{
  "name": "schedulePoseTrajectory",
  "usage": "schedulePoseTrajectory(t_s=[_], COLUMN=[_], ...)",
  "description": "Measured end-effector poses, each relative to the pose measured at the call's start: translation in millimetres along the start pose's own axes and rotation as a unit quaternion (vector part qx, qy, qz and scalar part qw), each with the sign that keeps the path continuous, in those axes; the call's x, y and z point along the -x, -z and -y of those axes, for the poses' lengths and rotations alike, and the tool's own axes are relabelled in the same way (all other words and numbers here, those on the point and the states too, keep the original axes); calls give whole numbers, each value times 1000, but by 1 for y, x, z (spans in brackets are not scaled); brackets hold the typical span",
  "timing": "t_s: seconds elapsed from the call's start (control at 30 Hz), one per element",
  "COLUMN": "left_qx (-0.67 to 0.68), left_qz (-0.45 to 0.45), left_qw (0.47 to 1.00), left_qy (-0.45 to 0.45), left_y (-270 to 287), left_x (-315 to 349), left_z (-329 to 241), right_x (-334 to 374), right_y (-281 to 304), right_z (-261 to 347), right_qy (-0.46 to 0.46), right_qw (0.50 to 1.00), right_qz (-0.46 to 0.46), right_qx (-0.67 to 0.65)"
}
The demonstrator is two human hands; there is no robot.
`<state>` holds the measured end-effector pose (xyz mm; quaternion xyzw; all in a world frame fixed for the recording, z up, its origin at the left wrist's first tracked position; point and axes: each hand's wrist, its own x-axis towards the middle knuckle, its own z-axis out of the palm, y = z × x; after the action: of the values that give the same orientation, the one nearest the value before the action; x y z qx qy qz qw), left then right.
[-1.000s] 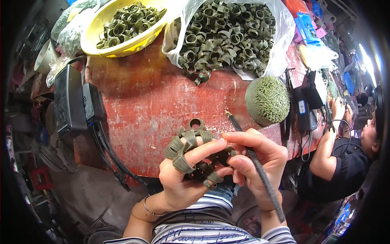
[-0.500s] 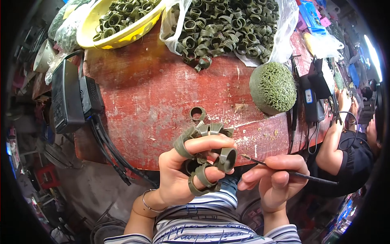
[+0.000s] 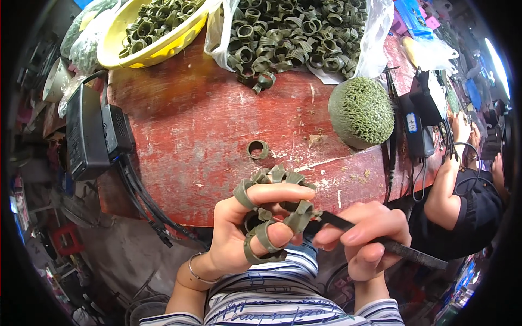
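Observation:
My left hand (image 3: 227, 239) is closed around several dark green rings, some of them threaded over its fingers. One green ring (image 3: 298, 218) is pinched between thumb and forefinger, with its band turned sideways. In my right hand (image 3: 375, 233) is a flat dark file (image 3: 416, 254), its broad face showing. The file's tip meets or nearly meets the pinched ring; the exact contact is hard to see. Beyond my left hand, a loose green ring (image 3: 265, 150) lies on the worn red table (image 3: 185, 136).
A heap of green rings (image 3: 296, 38) lies on a clear plastic bag (image 3: 374, 46). A yellow bowl (image 3: 144, 58) holds more. A rough-topped green block (image 3: 363, 114) stands right. Black boxes with cables (image 3: 89, 130) and a black adapter (image 3: 417, 136) flank the table. Another person's arm (image 3: 443, 190) is at right.
The file has rolled from its thin edge to its broad face and moved left to the pinched ring. That ring has turned, so its opening no longer faces right.

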<state>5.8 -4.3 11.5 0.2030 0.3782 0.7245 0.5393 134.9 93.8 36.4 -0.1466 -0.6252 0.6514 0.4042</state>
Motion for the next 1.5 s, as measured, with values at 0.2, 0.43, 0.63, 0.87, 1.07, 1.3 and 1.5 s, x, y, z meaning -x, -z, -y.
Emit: schedulePoseTrajectory(t_s=[0.2,0.43,0.63,0.87,1.07,1.3,1.5], left_qx=[-81,-75,-51,-78,-41,14,32], left_qz=[-14,8,9,-17,-8,24,28], left_qw=[997,997,997,996,998,995,994], left_qy=[-9,25,58,46,43,96,102], left_y=[1,5,4,12,9,7,7], left_x=[0,-1,0,1,-3,-7,-8], left_z=[-3,-9,-10,-3,2,0,3], right_x=[-2,-12,-22,-23,-11,-10,-9], right_y=[1,3,6,5,22,33,37], right_z=[1,-4,-4,3,7,9,5], right_qy=[-15,98,242,270,116,-1,-3], right_qw=[999,980,923,856,954,974,975], right_qz=[19,123,207,294,172,198,209], right_qx=[42,120,216,329,217,112,81])
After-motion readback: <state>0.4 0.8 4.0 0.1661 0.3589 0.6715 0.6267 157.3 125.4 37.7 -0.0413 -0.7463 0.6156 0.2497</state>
